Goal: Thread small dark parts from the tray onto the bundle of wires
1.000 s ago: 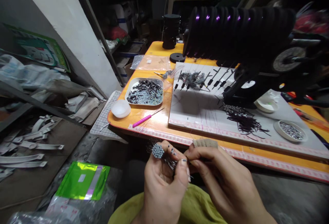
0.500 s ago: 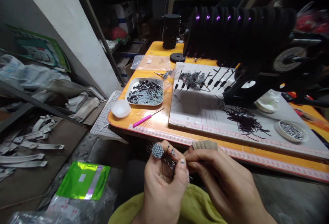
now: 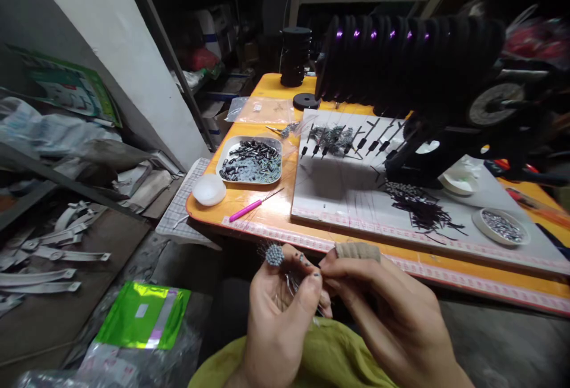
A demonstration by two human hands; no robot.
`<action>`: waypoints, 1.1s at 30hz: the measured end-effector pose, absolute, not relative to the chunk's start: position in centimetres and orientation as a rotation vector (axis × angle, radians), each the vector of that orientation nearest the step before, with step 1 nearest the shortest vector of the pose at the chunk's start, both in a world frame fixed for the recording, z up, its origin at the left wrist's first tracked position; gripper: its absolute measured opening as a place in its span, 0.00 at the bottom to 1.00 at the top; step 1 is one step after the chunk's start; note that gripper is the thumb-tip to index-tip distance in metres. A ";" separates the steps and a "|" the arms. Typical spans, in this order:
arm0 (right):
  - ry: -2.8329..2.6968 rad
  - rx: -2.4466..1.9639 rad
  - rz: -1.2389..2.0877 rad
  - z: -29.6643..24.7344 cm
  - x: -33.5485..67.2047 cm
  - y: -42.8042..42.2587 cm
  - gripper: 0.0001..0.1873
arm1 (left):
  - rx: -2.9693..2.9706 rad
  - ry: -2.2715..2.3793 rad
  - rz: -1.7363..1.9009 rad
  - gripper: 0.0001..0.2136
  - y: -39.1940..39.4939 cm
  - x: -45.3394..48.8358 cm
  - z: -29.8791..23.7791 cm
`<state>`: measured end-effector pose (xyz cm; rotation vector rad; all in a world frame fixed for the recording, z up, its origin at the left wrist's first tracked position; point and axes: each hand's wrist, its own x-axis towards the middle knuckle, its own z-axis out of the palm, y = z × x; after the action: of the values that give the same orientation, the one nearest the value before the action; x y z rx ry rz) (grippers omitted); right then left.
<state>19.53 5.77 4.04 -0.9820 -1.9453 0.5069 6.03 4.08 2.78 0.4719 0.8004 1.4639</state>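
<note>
My left hand [image 3: 278, 317] is closed around a bundle of fine wires or threads with grey bead-like ends [image 3: 275, 255]. The round grey cluster sticks out past its index finger, and thin loose strands show below the thumb. A few tiny dark-grey pieces sit on its fingertips. Close by on the right, my right hand [image 3: 392, 311] pinches with thumb and forefinger at the left fingertips. What lies in that pinch is too small to make out. A beige wrap [image 3: 357, 251] covers one finger of the right hand.
An orange table [image 3: 267, 222] carries a white tray of small dark and grey parts [image 3: 252, 180], a translucent cup [image 3: 209, 190] and a pink-handled tool [image 3: 246, 210]. Black spools [image 3: 401, 61] stand over a white board [image 3: 329, 198] with a dark pile [image 3: 423, 210] and a dish of silvery pieces [image 3: 501, 228].
My left thumb has shifted slightly, showing more of the strands beneath it. My right hand stays pinched close to the left fingertips. The whole view has moved a little.
</note>
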 end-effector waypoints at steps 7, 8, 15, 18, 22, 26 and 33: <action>-1.932 -1.010 0.475 3.8 19.9 5.8 0.13 | 0.492 0.881 1.388 0.10 4.5 6.0 2.7; -1.934 -1.006 0.477 3.8 19.9 5.8 0.13 | 0.491 0.878 1.392 0.09 4.6 6.0 2.6; -2.018 -1.039 0.451 4.0 19.7 6.0 0.09 | 0.612 0.846 1.369 0.07 4.4 5.5 1.1; -2.099 -1.024 0.412 4.0 19.7 6.3 0.07 | 0.653 0.877 1.395 0.07 4.3 5.5 0.8; -2.142 -1.034 0.378 3.9 20.0 6.3 0.05 | 0.632 0.864 1.392 0.07 4.4 5.5 1.0; -2.113 -1.029 0.424 3.9 20.2 6.2 0.06 | 0.643 0.872 1.370 0.08 4.5 5.5 1.2; -2.222 -0.996 0.225 4.0 19.8 6.6 0.11 | 0.640 0.836 1.365 0.09 4.1 5.8 0.8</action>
<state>19.78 6.63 4.03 -0.9959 -2.2224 0.2253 5.81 4.06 0.85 0.6397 0.8355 1.3650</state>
